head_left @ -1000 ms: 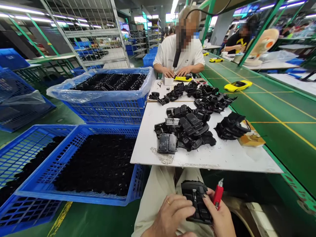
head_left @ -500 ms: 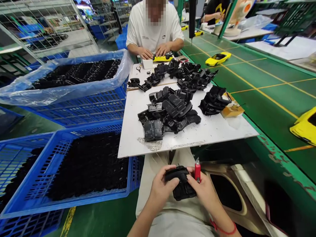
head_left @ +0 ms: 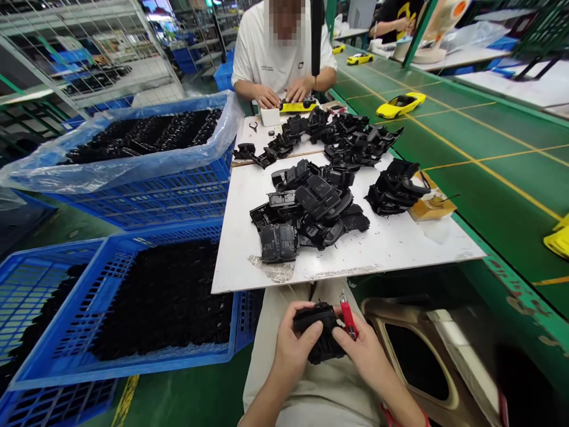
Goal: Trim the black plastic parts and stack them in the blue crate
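Above my lap, my left hand (head_left: 294, 342) is closed around a black plastic car interior part (head_left: 323, 335), thumb lying across its upper face. The right edge of that same part is pinched by my right hand (head_left: 361, 347), which also has a red utility knife (head_left: 348, 315) tucked in its fingers. The knife's blade end points up and away from me. Ahead on the white tabletop (head_left: 382, 261) lies a heap of similar black parts (head_left: 317, 196), and a smaller stack (head_left: 397, 185) sits right of it. My palms hide the part's lower edges.
To the left stand blue crates (head_left: 173, 362) filled with black parts, one lined with plastic film (head_left: 120, 178). Opposite, a co-worker (head_left: 284, 59) handles a yellow toy car body (head_left: 297, 107). On the right, a green conveyor (head_left: 466, 130) carries yellow cars (head_left: 401, 105). A yellowish block (head_left: 432, 204) is near the table's right edge.
The red knife has tipped from nearly upright to leaning left. Both hands still hold the black part, which has turned slightly. The whole view has shifted a little.
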A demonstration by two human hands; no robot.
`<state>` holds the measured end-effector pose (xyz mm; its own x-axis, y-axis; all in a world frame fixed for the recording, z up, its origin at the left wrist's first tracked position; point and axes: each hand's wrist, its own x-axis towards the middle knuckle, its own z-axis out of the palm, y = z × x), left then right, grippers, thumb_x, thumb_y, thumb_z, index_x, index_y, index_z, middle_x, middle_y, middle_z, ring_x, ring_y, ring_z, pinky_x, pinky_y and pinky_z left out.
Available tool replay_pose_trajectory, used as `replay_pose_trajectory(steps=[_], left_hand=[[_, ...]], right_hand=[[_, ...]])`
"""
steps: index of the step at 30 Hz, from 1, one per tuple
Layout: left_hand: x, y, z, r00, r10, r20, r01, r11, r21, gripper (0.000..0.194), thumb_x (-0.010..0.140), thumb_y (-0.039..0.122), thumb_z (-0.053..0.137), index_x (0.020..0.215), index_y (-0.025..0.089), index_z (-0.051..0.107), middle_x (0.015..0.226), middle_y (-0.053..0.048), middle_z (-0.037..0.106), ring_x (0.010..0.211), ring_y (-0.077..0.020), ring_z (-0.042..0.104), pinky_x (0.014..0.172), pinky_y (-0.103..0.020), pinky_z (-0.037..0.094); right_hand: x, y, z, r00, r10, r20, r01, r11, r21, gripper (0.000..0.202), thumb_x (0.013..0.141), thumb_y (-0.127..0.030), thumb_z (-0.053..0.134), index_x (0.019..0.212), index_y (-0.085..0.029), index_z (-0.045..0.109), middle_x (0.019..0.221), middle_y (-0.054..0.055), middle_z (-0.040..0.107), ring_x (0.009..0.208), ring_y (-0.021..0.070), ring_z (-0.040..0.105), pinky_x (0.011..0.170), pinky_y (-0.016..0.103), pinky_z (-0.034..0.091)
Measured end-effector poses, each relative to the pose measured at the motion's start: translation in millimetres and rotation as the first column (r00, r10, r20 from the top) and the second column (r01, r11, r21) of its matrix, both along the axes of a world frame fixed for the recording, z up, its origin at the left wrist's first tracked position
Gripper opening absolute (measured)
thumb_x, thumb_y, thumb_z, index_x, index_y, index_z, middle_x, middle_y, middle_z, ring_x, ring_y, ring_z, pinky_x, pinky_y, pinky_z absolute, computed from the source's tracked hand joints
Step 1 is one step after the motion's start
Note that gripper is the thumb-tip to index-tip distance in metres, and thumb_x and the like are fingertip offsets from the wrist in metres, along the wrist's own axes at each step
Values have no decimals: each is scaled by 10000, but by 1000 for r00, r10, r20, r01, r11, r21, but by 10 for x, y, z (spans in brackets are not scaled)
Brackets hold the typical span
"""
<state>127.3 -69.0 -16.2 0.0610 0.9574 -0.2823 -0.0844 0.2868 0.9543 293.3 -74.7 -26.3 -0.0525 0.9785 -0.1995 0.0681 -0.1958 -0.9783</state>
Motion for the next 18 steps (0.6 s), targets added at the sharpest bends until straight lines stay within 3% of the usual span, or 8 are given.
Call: replay_pose_trajectory(steps=[3,9,15,18], left_hand=[[56,-56,-73,998,54,43,-52,997,-55,437,730,505,736,1014,202,600,1004,-70,716,951,-239,685,864,-349,545],[127,-183,-180,977,129,168,-96,977,-189,522,638,501,809,1000,194,591,1002,-68,710,940,-228,673,859,-339,531],[153,-252,-248,958,156,241,-102,970,-222,498,608,464,843,958,179,630,949,-55,707,890,-203,651,844,-315,513],[131,-290,-247,952,164,258,-106,969,-224,478,611,433,853,964,176,659,968,-58,718,914,-204,648,872,-313,504]], right_hand=[[-20,10,-78,1000,-22,21,23,999,-46,544,736,-602,679,1052,-162,729,992,122,752,931,281,689,847,364,560],[98,-54,-247,997,63,55,-58,995,-84,449,760,-520,692,1051,-180,734,988,97,755,898,262,696,798,324,570],[168,-169,-356,991,73,116,-61,993,-102,444,736,-511,712,1041,-191,746,937,74,762,794,244,695,719,304,573],[103,-236,-351,992,34,124,-22,995,-95,457,755,-536,693,1043,-184,737,975,82,754,877,256,690,802,320,560]])
